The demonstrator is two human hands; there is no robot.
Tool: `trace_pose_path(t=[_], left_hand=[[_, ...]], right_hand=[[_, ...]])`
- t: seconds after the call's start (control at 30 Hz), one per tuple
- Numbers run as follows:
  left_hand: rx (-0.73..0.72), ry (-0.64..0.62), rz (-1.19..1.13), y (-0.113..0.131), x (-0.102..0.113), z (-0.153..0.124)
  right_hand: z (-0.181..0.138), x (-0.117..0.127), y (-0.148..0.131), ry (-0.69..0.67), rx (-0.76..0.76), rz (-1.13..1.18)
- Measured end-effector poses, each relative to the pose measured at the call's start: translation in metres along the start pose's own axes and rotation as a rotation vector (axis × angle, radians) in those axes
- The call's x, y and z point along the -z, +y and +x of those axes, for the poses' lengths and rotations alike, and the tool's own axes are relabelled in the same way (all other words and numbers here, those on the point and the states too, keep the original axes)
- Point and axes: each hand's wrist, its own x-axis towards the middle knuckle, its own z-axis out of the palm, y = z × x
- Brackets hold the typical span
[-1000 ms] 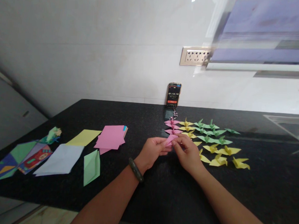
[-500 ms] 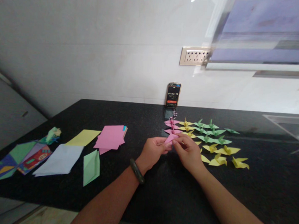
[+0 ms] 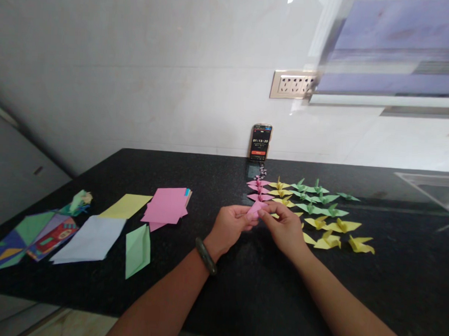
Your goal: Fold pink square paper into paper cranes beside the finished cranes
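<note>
"Looking left to right, what might go wrong?"

"The left hand pinches the small pink paper, and the right hand grips its other side, just nearer than the pink cranes. Uneven pulling could probably tear it or skew a crease; a dropped wrist might crush the yellow cranes."

"And the materials?"

"Kite-like green folded paper, smooth pink sheets, the small creased piece held, then sharp-winged cranes, all on a glossy black surface."
</note>
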Motion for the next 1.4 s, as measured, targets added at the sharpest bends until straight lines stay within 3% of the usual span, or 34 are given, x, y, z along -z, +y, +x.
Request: trace_pose_path(t=[0.27,0.5,0.87,1.07,1.2,1.4], left_hand=[[0.017,0.024,-0.018,0.000,0.001,0.001],[0.037,0.051,-0.044,0.003,0.002,0.002],[0.050,0.036,-0.050,0.004,0.001,0.001],[0.033,0.019,-0.016,0.005,0.003,0.001],[0.027,-0.020,0.056,0.005,0.005,0.000],[0.047,-0.141,0.149,0.005,0.006,-0.002]], right_hand=[[0.002,0.002,-0.005,-0.080,-0.112,-0.018],[0.003,0.006,-0.006,-0.172,-0.047,-0.089],[0.002,0.004,-0.004,-0.131,-0.092,-0.123],[0.005,0.005,0.000,-0.097,-0.120,0.048],[0.008,0.007,-0.001,-0.223,-0.195,0.183],[0.006,0.013,-0.002,-0.410,-0.212,0.047]])
